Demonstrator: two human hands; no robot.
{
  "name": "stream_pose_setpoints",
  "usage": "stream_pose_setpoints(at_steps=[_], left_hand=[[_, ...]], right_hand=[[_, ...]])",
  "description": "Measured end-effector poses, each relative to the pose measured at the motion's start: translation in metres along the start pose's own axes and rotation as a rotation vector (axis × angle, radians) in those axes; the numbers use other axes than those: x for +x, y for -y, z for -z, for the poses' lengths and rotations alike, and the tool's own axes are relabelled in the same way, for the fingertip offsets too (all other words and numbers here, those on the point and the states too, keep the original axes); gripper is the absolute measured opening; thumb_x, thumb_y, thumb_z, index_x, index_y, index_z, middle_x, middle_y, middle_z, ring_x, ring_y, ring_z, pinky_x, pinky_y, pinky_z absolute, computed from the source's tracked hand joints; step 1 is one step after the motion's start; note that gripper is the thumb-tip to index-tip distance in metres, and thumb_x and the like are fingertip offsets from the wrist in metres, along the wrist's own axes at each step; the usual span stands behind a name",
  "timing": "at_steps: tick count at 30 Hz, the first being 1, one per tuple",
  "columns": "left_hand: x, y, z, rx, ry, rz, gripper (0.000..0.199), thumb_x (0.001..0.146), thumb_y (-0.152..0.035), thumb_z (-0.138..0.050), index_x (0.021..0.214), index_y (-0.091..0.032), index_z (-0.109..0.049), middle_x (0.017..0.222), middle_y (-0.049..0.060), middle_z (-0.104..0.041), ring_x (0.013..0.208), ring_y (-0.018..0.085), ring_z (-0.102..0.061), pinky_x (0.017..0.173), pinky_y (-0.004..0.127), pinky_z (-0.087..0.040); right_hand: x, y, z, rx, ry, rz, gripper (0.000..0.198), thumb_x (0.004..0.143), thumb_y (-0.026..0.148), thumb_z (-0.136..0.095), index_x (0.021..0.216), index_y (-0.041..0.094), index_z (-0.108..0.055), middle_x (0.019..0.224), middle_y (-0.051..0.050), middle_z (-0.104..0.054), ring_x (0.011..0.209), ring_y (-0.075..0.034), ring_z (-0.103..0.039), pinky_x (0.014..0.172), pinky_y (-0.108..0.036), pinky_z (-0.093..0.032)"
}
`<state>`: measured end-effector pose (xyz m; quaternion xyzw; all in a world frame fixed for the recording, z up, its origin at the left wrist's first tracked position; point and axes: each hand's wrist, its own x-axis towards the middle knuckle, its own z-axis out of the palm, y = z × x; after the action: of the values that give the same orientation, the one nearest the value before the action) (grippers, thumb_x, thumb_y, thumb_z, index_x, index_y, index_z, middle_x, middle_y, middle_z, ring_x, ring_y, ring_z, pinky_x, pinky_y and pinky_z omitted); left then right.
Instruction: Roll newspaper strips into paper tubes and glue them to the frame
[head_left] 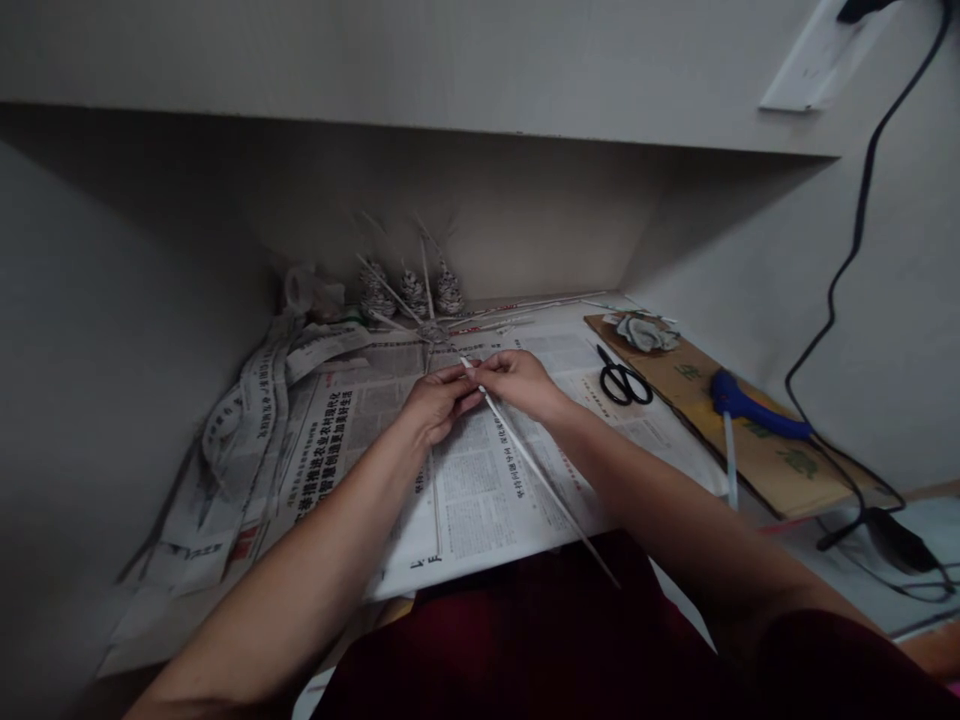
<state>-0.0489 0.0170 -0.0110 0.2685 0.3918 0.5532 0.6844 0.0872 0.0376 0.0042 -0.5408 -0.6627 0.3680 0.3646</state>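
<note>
- So, a thin paper stick is being held out front, right over a printed newspaper sheet.
- Its upper end is pinched between thumb and fingers of the right hand; the same end is gripped by the fingertips of the left hand, and the two are brought close together.
- The stick's lower end is angled back past the sheet's near edge, over some dark red clothing.
- Just beyond the hands, a spoked piece with sticks poking out can be seen, with woven cones lined up behind it.
- Off to the left, paper strips are piled in loose curls.
- To the right, black-handled scissors are laid on the sheet — next to a cardboard piece, where a blue glue gun is parked.
</note>
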Motion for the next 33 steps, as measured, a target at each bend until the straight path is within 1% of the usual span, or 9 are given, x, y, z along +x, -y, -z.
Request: stream_pose_setpoints(at_steps=[3,6,11,13,16,21,24,28,33], left_hand=[[0.000,0.001,-0.001,0.021,0.019,0.011,0.022,0.072,0.006,-0.063,0.084,-0.011,-0.072,0.082,0.006,-0.073,0.064,0.011,-0.067,0.062,0.019,-0.056],[-0.001,0.003,-0.003,0.027,0.025,0.031,0.022,0.073,0.006,-0.062,0.084,-0.011,-0.070,0.075,0.005,-0.071,0.061,0.011,-0.067,0.063,0.020,-0.056],[-0.006,0.003,-0.008,-0.020,0.047,0.071,0.017,0.079,0.005,-0.056,0.080,-0.008,-0.066,0.073,0.008,-0.070,0.067,0.014,-0.069,0.070,0.023,-0.058],[-0.007,0.003,-0.009,-0.040,0.065,0.087,0.016,0.081,0.004,-0.054,0.080,-0.007,-0.067,0.074,0.009,-0.071,0.068,0.014,-0.069,0.074,0.023,-0.057],[-0.007,0.003,-0.009,-0.056,0.082,0.101,0.016,0.082,0.003,-0.054,0.079,-0.005,-0.067,0.075,0.009,-0.070,0.070,0.013,-0.069,0.076,0.023,-0.057],[-0.004,0.006,-0.006,-0.076,0.092,0.107,0.018,0.084,0.001,-0.051,0.079,-0.005,-0.068,0.077,0.010,-0.071,0.073,0.014,-0.069,0.077,0.022,-0.058],[-0.004,0.007,-0.007,-0.082,0.068,0.104,0.017,0.084,0.001,-0.052,0.079,-0.005,-0.068,0.076,0.010,-0.071,0.071,0.014,-0.070,0.073,0.021,-0.059],[-0.006,0.007,-0.008,-0.088,0.049,0.091,0.016,0.084,-0.001,-0.054,0.079,-0.006,-0.068,0.076,0.009,-0.071,0.070,0.015,-0.070,0.072,0.023,-0.060],[-0.007,0.007,-0.009,-0.054,0.064,0.100,0.016,0.084,-0.001,-0.054,0.079,-0.006,-0.068,0.075,0.010,-0.071,0.069,0.014,-0.070,0.071,0.021,-0.059]], right_hand=[[0.007,0.001,0.001,-0.050,-0.003,-0.013,0.017,0.073,0.034,-0.068,0.072,0.017,-0.065,0.064,-0.001,-0.065,0.061,-0.013,-0.060,0.059,-0.023,-0.045],[0.008,0.005,0.003,-0.011,0.033,-0.055,0.011,0.071,0.026,-0.068,0.069,0.017,-0.063,0.060,0.001,-0.064,0.056,-0.012,-0.058,0.054,-0.021,-0.043],[0.003,0.017,0.010,0.223,0.110,-0.176,0.017,0.074,0.019,-0.066,0.060,0.015,-0.055,0.048,0.003,-0.055,0.041,-0.008,-0.048,0.042,-0.018,-0.036],[0.002,0.020,0.013,0.275,0.131,-0.207,0.019,0.075,0.017,-0.065,0.059,0.015,-0.054,0.045,0.004,-0.053,0.038,-0.007,-0.046,0.039,-0.018,-0.033],[0.004,0.020,0.017,0.300,0.149,-0.235,0.019,0.077,0.017,-0.065,0.061,0.014,-0.054,0.045,0.003,-0.054,0.036,-0.007,-0.045,0.036,-0.018,-0.029],[0.007,0.016,0.017,0.262,0.137,-0.240,0.019,0.080,0.018,-0.063,0.064,0.014,-0.055,0.049,0.002,-0.057,0.036,-0.007,-0.048,0.034,-0.018,-0.026],[0.007,0.015,0.015,0.227,0.111,-0.243,0.021,0.080,0.019,-0.063,0.062,0.015,-0.054,0.048,0.003,-0.056,0.036,-0.007,-0.047,0.036,-0.018,-0.030],[0.007,0.013,0.012,0.176,0.073,-0.176,0.021,0.078,0.020,-0.065,0.060,0.015,-0.055,0.047,0.004,-0.055,0.037,-0.006,-0.046,0.040,-0.018,-0.034],[0.003,0.011,0.013,0.216,0.088,-0.178,0.020,0.078,0.022,-0.064,0.062,0.015,-0.054,0.050,0.004,-0.057,0.039,-0.006,-0.047,0.040,-0.018,-0.033]])
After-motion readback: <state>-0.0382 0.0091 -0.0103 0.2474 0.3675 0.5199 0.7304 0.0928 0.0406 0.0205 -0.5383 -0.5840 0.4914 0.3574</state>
